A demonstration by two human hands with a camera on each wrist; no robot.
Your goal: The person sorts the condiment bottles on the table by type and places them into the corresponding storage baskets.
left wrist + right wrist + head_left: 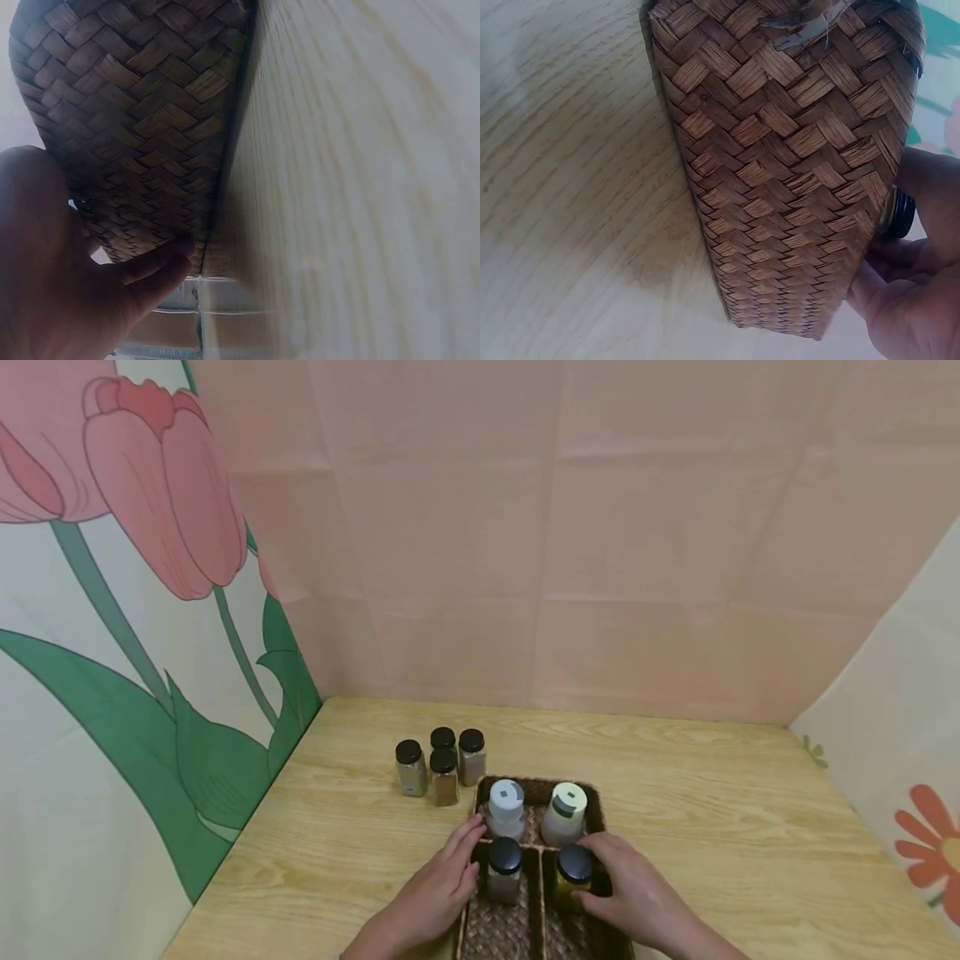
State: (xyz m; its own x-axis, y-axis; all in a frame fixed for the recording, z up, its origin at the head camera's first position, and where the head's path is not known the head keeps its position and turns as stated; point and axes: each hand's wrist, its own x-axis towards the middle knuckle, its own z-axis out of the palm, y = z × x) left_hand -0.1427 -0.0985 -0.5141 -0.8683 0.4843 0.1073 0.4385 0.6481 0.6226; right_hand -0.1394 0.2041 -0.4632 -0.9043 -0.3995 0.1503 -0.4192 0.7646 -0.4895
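Note:
A brown woven basket (536, 927) with compartments stands near the front of the table. My right hand (637, 889) reaches over its right side and holds a jar (574, 878) with a black lid and yellowish contents between thumb and fingers, in the front right compartment. In the right wrist view the woven wall hides most of this jar. My left hand (435, 889) grips the basket's left wall, fingers along the outside and thumb at the rim. A black-lidded jar (505, 875) stands in the front left compartment. Two white-capped bottles (507, 806) occupy the back compartment.
Several black-capped spice jars (444, 777) stand together on the wooden table (712, 810), behind and left of the basket. A pink cloth backdrop (540, 543) hangs behind the table, with flower-printed cloths (150, 693) at both sides.

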